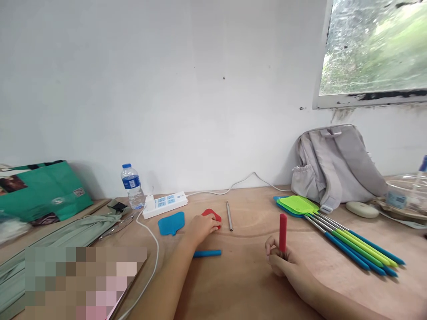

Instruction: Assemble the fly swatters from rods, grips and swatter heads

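At frame centre our left hand [203, 227] lies flat on the red swatter head [212, 215], thin, floppy, best pinched at its edge, while our right hand [283, 262] grips the light, stiff red handle [283, 233] upright.

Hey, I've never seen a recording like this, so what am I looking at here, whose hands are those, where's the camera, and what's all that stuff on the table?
There is no machine here: the two bare hands belong to one person, and the single picture comes from a camera worn on that person's head, looking forward and down.

The right hand holds a red plastic handle upright. The left hand rests on a red flat swatter head lying on the wooden table.

Nearby lie a blue flat swatter head, a blue plastic handle and a thin metal rod. To the right is a bundle of assembled green and blue fly swatters in front of a grey backpack. To the left are a white power strip, a clear water bottle with a blue cap and a green bag. A window is at upper right.
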`<control>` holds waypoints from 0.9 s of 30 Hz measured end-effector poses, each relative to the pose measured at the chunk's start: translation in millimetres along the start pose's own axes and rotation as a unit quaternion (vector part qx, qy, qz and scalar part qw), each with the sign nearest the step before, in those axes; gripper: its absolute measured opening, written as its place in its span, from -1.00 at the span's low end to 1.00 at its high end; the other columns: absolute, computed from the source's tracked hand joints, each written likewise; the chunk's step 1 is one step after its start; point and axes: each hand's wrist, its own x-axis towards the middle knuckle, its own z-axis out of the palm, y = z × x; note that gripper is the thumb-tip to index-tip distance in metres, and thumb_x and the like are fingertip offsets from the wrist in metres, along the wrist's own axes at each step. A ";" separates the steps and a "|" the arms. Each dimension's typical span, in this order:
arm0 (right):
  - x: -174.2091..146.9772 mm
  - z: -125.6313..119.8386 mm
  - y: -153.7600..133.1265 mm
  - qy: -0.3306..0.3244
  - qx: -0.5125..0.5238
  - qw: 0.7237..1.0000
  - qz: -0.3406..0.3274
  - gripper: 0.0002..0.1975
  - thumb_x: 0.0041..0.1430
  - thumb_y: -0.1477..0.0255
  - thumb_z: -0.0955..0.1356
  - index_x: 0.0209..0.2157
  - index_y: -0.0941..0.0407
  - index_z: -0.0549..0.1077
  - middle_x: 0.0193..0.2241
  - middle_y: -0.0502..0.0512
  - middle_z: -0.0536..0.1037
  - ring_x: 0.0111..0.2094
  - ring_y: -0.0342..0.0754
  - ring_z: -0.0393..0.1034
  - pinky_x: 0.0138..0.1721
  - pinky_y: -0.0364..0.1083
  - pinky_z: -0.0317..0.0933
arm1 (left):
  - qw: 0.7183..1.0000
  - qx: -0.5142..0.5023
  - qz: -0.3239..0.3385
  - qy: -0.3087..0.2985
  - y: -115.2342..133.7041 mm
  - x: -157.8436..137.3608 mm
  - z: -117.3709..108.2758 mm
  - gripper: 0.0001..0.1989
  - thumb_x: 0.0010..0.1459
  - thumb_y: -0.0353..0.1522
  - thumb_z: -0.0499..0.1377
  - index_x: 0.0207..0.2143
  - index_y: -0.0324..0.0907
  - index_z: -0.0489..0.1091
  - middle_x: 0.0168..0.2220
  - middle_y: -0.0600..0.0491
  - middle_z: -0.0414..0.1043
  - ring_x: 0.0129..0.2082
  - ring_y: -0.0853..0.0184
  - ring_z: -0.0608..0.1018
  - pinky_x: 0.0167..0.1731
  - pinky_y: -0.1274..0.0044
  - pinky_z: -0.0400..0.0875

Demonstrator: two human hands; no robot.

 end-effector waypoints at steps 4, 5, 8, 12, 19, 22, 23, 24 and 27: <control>3.0 -1.6 3.1 0.014 0.058 0.998 0.012 -0.79 -0.19 0.38 0.33 -0.51 0.09 0.17 -0.77 -0.25 -0.02 -0.74 -0.30 -0.24 -0.68 -0.20 -0.33 | 0.998 -0.011 -0.024 0.059 3.7 2.0 3.9 -0.85 0.07 -0.45 0.09 -0.41 -0.16 0.46 -0.27 -0.03 0.44 -0.35 0.25 0.47 -0.33 0.46 0.29; 3.5 -1.9 3.5 0.017 0.074 0.997 0.013 -0.78 -0.19 0.38 0.34 -0.51 0.09 0.18 -0.78 -0.26 -0.02 -0.74 -0.30 -0.24 -0.68 -0.20 -0.33 | 0.996 -0.021 -0.031 0.079 3.0 2.3 4.2 -0.87 0.05 -0.48 0.09 -0.43 -0.18 0.44 -0.28 -0.05 0.43 -0.34 0.23 0.47 -0.30 0.43 0.29; 4.8 -3.0 4.0 0.026 0.135 0.990 0.020 -0.77 -0.18 0.36 0.35 -0.51 0.09 0.18 -0.78 -0.27 -0.05 -0.75 -0.30 -0.27 -0.70 -0.21 -0.33 | 0.983 -0.067 -0.058 0.159 0.1 2.4 1.8 -0.86 0.05 -0.51 0.06 -0.40 -0.21 0.41 -0.24 -0.07 0.41 -0.27 0.19 0.45 -0.19 0.34 0.26; 7.3 -5.8 4.5 0.039 0.213 0.976 0.030 -0.68 -0.13 0.34 0.35 -0.64 0.08 0.06 -0.79 -0.25 -0.08 -0.75 -0.30 -0.30 -0.72 -0.22 -0.32 | 0.933 -0.167 -0.104 0.301 -0.4 0.3 -6.6 -0.83 0.12 -0.44 0.00 -0.26 -0.18 0.35 -0.14 -0.06 0.33 -0.10 0.20 0.37 -0.06 0.33 0.22; 13.9 -13.7 10.7 0.045 0.329 0.943 0.027 -0.59 -0.03 0.40 0.31 -0.76 0.10 0.00 -0.83 -0.21 -0.09 -0.77 -0.28 -0.29 -0.76 -0.23 -0.24 | 0.705 -0.400 -0.281 0.513 -10.1 5.9 -21.8 -0.83 0.10 -0.31 0.02 -0.28 -0.20 0.30 -0.23 -0.01 0.33 -0.24 0.31 0.42 -0.21 0.48 0.34; 16.4 -16.5 12.0 0.048 0.365 0.929 0.034 -0.58 -0.02 0.43 0.29 -0.79 0.10 -0.01 -0.85 -0.19 -0.08 -0.78 -0.27 -0.28 -0.78 -0.23 -0.21 | 0.599 -0.522 -0.329 0.511 -9.0 15.4 -35.9 -0.82 0.14 -0.35 -0.04 -0.34 -0.21 0.31 -0.35 0.03 0.39 -0.33 0.36 0.47 -0.28 0.50 0.37; 17.1 -17.2 11.8 0.050 0.375 0.925 0.034 -0.57 -0.01 0.44 0.28 -0.80 0.10 -0.01 -0.86 -0.18 -0.07 -0.79 -0.27 -0.27 -0.78 -0.23 -0.20 | 0.575 -0.564 -0.331 0.491 -3.5 17.5 -40.7 -0.81 0.15 -0.36 -0.06 -0.36 -0.22 0.32 -0.40 0.04 0.40 -0.38 0.37 0.48 -0.31 0.51 0.39; 17.8 -18.0 11.3 0.053 0.384 0.921 0.034 -0.57 -0.01 0.46 0.28 -0.81 0.10 -0.01 -0.86 -0.18 -0.07 -0.79 -0.27 -0.27 -0.79 -0.23 -0.20 | 0.557 -0.602 -0.329 0.467 5.0 18.2 -44.7 -0.80 0.15 -0.37 -0.05 -0.39 -0.23 0.33 -0.44 0.04 0.41 -0.42 0.38 0.49 -0.34 0.51 0.40; 19.9 -21.0 9.7 0.057 0.414 0.907 0.039 -0.56 -0.01 0.48 0.26 -0.82 0.10 -0.01 -0.87 -0.16 -0.05 -0.80 -0.26 -0.25 -0.80 -0.22 -0.18 | 0.531 -0.689 -0.308 0.385 47.0 7.5 -46.1 -0.81 0.11 -0.33 0.05 -0.46 -0.25 0.36 -0.51 0.03 0.42 -0.47 0.35 0.49 -0.42 0.52 0.40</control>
